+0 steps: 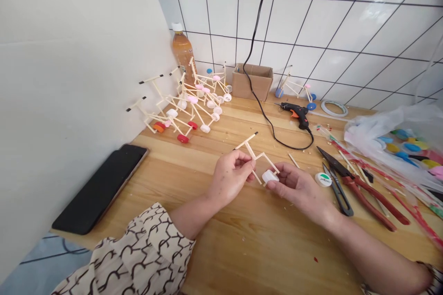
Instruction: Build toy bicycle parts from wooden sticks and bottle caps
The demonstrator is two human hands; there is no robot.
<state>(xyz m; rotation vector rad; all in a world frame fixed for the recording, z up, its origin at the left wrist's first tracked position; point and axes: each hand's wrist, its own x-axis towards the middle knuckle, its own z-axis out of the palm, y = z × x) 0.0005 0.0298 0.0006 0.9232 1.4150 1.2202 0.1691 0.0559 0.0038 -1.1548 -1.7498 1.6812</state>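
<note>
Stick frame [256, 154] pinched in left hand [230, 177]; right hand [297, 186] presses white cap [270, 176] onto its lower end. Finished models [187, 106] stand well beyond left hand. Only one wheel fitted; others seemingly left.

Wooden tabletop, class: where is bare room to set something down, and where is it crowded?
Bare wood lies below the hands, and between the phone and the left hand. Crowded: finished stick models back left; glue gun, scissors, pliers and bag of caps on the right.
</note>
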